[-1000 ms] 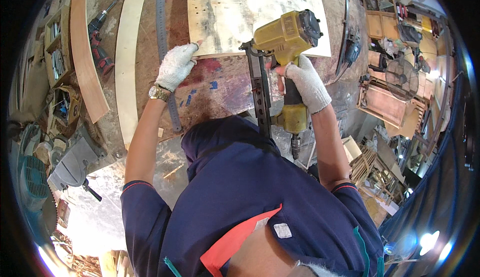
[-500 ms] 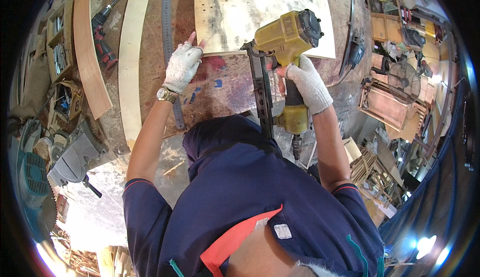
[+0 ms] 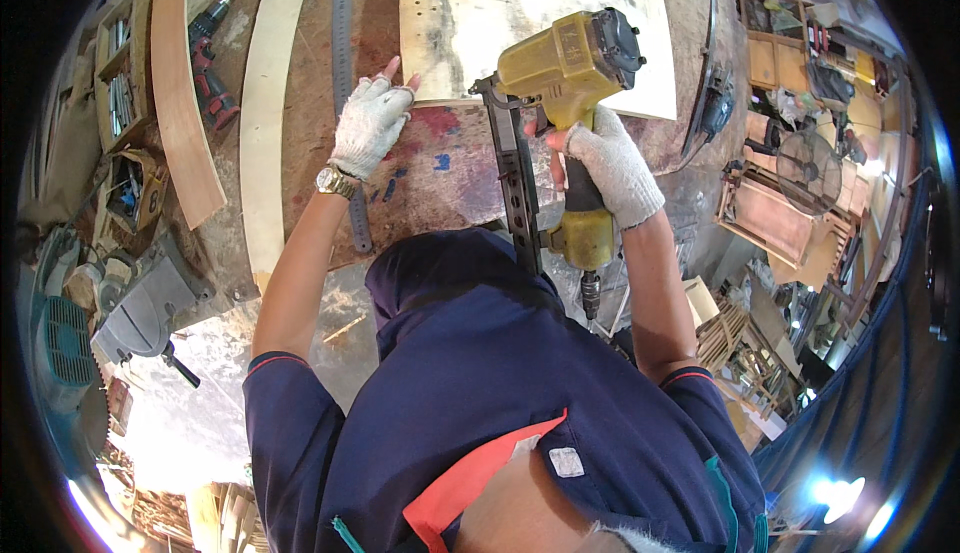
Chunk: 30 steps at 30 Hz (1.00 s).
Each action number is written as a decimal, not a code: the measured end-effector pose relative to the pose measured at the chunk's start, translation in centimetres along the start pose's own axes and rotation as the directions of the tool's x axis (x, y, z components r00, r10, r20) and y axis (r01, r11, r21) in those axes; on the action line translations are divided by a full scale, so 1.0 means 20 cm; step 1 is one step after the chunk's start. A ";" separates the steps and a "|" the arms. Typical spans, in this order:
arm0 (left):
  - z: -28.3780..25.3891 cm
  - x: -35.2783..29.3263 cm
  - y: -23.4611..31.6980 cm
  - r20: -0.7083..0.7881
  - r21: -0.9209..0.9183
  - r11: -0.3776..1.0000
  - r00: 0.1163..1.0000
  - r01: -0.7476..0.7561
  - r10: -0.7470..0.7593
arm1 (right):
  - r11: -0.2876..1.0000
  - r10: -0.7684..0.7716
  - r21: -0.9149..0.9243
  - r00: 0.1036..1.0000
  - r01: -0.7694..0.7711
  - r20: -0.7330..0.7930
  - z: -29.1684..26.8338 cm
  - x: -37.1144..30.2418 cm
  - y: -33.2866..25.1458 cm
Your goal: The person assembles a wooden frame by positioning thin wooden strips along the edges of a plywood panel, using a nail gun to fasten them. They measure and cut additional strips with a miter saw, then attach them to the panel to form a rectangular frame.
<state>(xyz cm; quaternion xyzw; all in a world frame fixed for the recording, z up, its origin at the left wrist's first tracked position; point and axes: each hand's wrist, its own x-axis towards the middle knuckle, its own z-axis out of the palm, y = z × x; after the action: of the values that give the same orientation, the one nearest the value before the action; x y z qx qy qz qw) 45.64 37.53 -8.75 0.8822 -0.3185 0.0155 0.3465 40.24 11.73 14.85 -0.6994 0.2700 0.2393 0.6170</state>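
A yellow and black pneumatic nail gun [image 3: 565,63] is gripped by its handle in my right hand [image 3: 610,168], which wears a white fingerless glove. Its nose reaches left over the near edge of a pale wooden board [image 3: 450,43], and the long dark magazine slants down toward my body. My left hand [image 3: 372,125], in a matching glove, has its fingers stretched out at the board's near left corner. I cannot tell how firmly those fingertips press on it. Just left of that hand lies a metal ruler [image 3: 342,48].
Two curved wooden strips, one pale [image 3: 264,143] and one brownish [image 3: 182,103], lie left on the worktable [image 3: 300,83]. Between them is a red and black cordless drill [image 3: 212,83]. A miter saw [image 3: 140,318] stands at lower left. A dark power tool [image 3: 715,103] rests right of the board.
The nail gun in my right hand has shifted slightly left and away from me. My left hand has edged slightly right, staying at the board's corner.
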 end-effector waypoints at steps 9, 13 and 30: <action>0.02 -0.01 -0.03 0.007 0.051 0.999 1.000 -0.006 0.005 | 0.999 0.034 -0.030 0.998 -0.032 0.050 0.02 0.03 0.02; 0.02 -0.01 -0.03 0.017 0.068 0.997 1.000 -0.021 0.020 | 0.999 0.010 -0.036 0.999 -0.008 0.040 0.03 0.02 0.01; -0.03 0.01 0.00 0.064 0.071 0.996 0.996 0.060 -0.064 | 0.999 0.015 -0.050 0.998 -0.012 0.055 0.12 -0.01 -0.05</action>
<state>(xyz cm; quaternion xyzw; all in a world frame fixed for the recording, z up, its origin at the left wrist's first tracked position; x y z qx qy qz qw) 45.86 37.80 -8.15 0.9032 -0.3014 -0.0134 0.3053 40.69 14.27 15.43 -0.7057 0.2514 0.2693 0.6052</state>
